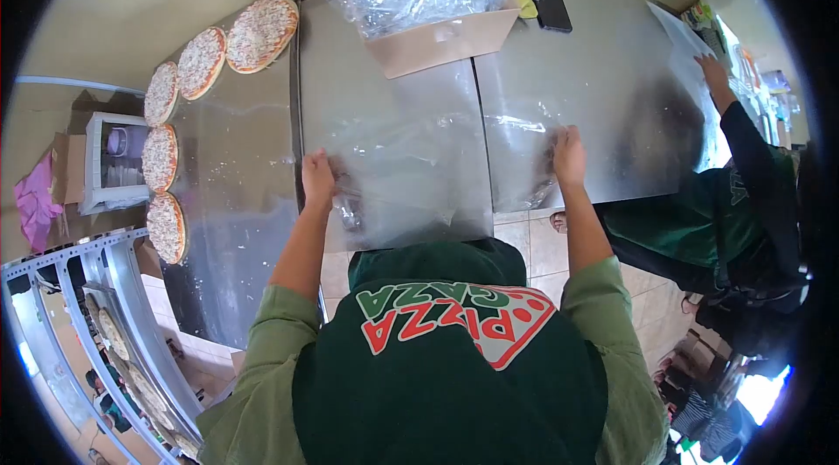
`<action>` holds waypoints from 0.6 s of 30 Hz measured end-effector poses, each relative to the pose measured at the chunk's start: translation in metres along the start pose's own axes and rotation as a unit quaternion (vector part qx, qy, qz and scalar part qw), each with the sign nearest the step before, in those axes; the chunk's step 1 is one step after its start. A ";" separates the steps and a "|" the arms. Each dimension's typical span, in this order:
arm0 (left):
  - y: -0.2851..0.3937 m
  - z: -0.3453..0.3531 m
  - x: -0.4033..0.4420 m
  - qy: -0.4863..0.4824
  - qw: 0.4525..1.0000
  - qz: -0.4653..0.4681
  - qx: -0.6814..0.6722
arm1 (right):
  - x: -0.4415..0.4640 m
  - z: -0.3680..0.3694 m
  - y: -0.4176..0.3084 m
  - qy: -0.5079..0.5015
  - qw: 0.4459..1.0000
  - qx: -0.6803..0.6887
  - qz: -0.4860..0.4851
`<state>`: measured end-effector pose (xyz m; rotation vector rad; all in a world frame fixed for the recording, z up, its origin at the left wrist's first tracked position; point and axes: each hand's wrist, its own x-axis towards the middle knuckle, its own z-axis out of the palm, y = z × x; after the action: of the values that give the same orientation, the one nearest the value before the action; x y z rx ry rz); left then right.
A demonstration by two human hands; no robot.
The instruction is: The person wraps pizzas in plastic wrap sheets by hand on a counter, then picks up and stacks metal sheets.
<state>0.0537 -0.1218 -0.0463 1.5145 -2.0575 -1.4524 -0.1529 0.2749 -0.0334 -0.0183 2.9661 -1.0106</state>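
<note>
The left hand (318, 178), at the clear plastic's (415, 155) 9 o'clock, and right hand (569, 156), at 3, pinched its edges, best kept evenly taut.

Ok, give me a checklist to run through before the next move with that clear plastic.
1. Left grip on the clear plastic: ok, fingers closed at its left side.
2. Right grip on it: ok, closed at its right side.
3. Plastic smooth: not ok, visibly wrinkled.
4. Pizzas apart from it: ok, all five are along the far left.
5. Cardboard box apart from both hands: ok, it sits beyond them.
6. Plastic free of tears: cannot tell.
</note>
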 end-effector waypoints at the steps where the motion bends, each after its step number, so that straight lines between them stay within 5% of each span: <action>1: -0.010 0.003 0.005 0.065 0.997 0.040 0.032 | 0.002 -0.001 0.007 -0.029 0.999 -0.023 0.014; 3: -0.001 0.007 -0.001 0.216 0.949 0.152 0.171 | 0.004 -0.006 0.011 -0.040 0.999 -0.014 0.027; 6: 0.053 0.019 -0.043 0.111 0.838 0.450 0.287 | 0.005 -0.010 0.007 -0.044 0.998 0.022 0.046; 7: 0.043 0.034 -0.043 -0.056 0.833 0.478 0.274 | 0.008 -0.009 0.006 -0.042 0.997 0.037 0.051; 8: 0.034 0.050 -0.044 -0.221 0.804 0.492 0.251 | 0.011 -0.009 0.009 -0.022 0.999 0.034 0.034; 10: 0.047 0.072 -0.066 -0.214 0.775 0.410 0.430 | 0.021 -0.009 0.018 0.019 0.999 0.029 0.002; 13: 0.062 0.074 -0.064 -0.155 0.769 0.368 0.500 | 0.041 -0.023 0.028 0.015 0.996 -0.084 0.027; 18: 0.075 0.070 -0.061 -0.168 0.767 0.372 0.495 | 0.032 -0.037 -0.020 0.100 0.957 -0.193 -0.194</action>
<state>-0.0102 -0.0322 0.0004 0.3430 -3.3328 -0.2733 -0.1849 0.2813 0.0084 -0.5523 3.3793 -0.4452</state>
